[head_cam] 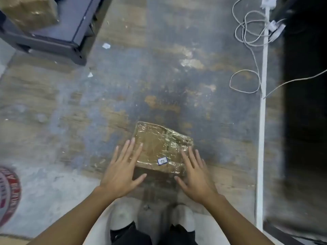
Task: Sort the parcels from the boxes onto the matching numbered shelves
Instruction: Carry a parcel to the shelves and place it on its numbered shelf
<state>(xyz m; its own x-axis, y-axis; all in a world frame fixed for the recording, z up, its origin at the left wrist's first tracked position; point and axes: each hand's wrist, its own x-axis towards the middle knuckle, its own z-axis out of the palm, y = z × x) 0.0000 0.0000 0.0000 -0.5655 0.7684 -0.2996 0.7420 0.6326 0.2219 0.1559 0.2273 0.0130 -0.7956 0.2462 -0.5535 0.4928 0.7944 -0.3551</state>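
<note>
A flat brown parcel (160, 147) wrapped in clear tape lies on the worn floor in front of my feet. A small white label (162, 161) on its near edge reads 02. My left hand (122, 170) is spread with straight fingers at the parcel's left side, fingertips over its left edge. My right hand (193, 174) is spread the same way at its right side, fingertips at the right edge. Neither hand grips it.
A dark metal shelf base (58, 38) stands at the upper left with another brown parcel (30, 13) on it. White cables (251, 32) and a white strip (262, 103) run along the right. A dark opening lies at the far right. A red round floor sign (8, 193) is at left.
</note>
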